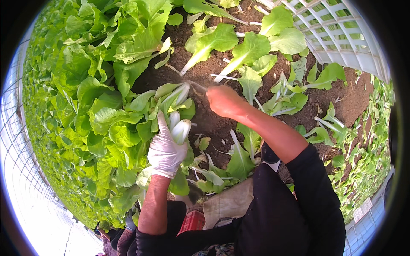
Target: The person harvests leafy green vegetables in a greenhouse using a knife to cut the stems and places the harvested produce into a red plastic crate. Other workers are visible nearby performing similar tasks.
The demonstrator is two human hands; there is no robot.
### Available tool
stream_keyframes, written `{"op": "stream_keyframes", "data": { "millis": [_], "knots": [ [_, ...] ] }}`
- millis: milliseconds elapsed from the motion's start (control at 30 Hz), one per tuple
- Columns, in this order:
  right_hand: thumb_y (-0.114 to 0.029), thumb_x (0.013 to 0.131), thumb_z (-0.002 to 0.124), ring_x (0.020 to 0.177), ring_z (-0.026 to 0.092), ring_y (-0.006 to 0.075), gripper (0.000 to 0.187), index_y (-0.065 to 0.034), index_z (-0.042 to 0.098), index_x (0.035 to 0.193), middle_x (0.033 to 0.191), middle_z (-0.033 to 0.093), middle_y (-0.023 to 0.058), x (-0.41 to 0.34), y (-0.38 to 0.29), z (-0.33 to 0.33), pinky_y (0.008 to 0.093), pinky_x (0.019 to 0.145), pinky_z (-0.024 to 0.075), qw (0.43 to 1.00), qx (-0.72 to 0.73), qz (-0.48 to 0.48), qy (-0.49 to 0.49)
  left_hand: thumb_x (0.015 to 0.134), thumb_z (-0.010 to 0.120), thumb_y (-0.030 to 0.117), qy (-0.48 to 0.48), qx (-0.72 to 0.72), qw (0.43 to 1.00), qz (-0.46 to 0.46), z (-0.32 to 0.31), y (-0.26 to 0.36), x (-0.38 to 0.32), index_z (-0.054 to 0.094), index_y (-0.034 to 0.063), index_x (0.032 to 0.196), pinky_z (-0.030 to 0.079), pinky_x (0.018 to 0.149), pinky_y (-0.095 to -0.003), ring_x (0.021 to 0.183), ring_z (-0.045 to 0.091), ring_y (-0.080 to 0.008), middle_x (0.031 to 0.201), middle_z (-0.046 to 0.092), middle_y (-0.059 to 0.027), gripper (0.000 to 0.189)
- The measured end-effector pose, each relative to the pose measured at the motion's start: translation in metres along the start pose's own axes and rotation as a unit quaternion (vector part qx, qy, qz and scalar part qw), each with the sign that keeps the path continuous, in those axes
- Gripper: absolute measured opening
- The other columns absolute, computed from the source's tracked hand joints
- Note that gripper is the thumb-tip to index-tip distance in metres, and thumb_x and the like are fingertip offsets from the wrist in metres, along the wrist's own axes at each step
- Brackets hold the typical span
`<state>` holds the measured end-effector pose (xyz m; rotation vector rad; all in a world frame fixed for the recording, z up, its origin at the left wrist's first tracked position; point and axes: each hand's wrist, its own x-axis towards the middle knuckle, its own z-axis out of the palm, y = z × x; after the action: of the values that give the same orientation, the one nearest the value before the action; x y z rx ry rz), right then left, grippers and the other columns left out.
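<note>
My left hand (168, 152), in a thin white glove, is wrapped around cut leafy greens with thick white stem bases (181, 129). Its index finger points up along the leaves of another head (181, 92), whose white base faces right. My right hand (224, 100) is bare and closed in a fist just right of that head. From the fist a thin knife blade (198, 85) reaches left towards the white base; the handle is hidden inside the fingers. Whether the blade touches the stem is hard to tell.
Dense rows of greens (105, 121) fill the left side. Loose leaves (250, 51) are strewn over brown soil (208, 105). A white plastic crate (346, 35) stands upper right. Below are a red crate (193, 221) and beige cloth (229, 201). Another person's gloved hand (130, 221) shows lower left.
</note>
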<state>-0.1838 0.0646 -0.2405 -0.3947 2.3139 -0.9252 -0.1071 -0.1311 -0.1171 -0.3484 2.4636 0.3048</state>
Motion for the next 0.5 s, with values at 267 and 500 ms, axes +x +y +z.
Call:
{"op": "stream_keyframes", "data": {
  "millis": [267, 500],
  "knots": [
    [-0.004, 0.080, 0.054, 0.081, 0.068, 0.0417, 0.016, 0.0022, 0.068, 0.084, 0.087, 0.068, 0.0253, 0.000, -0.020, -0.012, 0.0495, 0.073, 0.0545, 0.997, -0.033, 0.063, -0.012, 0.070, 0.072, 0.020, 0.053, 0.042, 0.997, 0.026, 0.013, -0.007, -0.002, 0.023, 0.0054, 0.154, 0.054, 0.075, -0.0455, 0.082, 0.068, -0.0416, 0.092, 0.069, -0.0244, 0.098],
    [-0.004, 0.083, 0.053, 0.085, 0.068, 0.0419, 0.018, 0.0032, 0.069, 0.087, 0.089, 0.069, 0.0254, -0.005, -0.010, -0.007, 0.0464, 0.076, 0.0554, 0.993, -0.020, 0.093, -0.063, 0.072, 0.074, 0.019, 0.072, 0.075, 0.993, 0.057, 0.019, -0.008, -0.014, 0.030, 0.0044, 0.151, 0.054, 0.072, -0.0481, 0.080, 0.067, -0.0434, 0.091, 0.068, -0.0252, 0.091]
  ]
}}
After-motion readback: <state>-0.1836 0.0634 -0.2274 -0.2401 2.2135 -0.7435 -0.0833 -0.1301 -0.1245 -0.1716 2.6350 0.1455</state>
